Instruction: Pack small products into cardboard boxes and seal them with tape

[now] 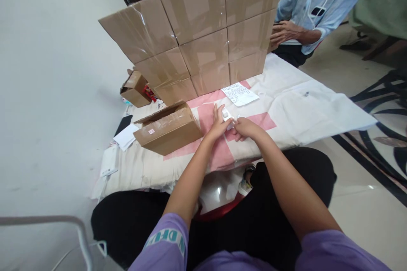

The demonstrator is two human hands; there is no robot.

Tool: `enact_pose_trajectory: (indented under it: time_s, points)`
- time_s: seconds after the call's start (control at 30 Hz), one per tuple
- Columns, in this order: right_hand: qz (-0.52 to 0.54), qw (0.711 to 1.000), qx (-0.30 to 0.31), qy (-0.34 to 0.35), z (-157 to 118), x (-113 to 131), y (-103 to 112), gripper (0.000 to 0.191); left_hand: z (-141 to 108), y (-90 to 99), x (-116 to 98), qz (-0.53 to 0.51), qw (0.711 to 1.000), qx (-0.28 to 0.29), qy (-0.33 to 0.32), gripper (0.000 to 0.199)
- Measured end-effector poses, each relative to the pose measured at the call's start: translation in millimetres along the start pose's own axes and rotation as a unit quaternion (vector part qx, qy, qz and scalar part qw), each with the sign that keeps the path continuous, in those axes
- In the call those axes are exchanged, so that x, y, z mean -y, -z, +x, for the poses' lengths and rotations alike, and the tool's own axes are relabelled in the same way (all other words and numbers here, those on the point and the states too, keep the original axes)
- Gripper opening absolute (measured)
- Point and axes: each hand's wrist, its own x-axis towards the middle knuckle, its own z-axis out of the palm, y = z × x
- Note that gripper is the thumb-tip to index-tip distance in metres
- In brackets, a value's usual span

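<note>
My left hand (218, 123) is closed around a small white object (227, 115), which looks like a plastic block with a raised part; its exact kind does not show. Right beside it, my right hand (244, 128) has its fingers pinched together at the near end of that white object. Whatever lies between those right fingertips is too small to make out. Beyond both hands, a white sheet of paper (241, 95) with drawn shapes lies on the pink and white cloth (219, 156). An open cardboard box (173, 133) stands to the left of my left hand.
A tall cardboard partition (203, 38) stands across the table. Behind its right end sits another person (318, 12), hands partly hidden. A smaller box (136, 89), folded white paper (126, 136) and a white device (109, 161) lie on the left, near the wall.
</note>
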Motion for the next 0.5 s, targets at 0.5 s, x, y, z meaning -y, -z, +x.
enact_pose_trajectory:
  time_s: [0.5]
  points:
    - [-0.015,1.000,-0.015,-0.007,10,-1,-3,0.022,-7,-11.4,11,-0.021,0.998,-0.054,-0.032,0.096]
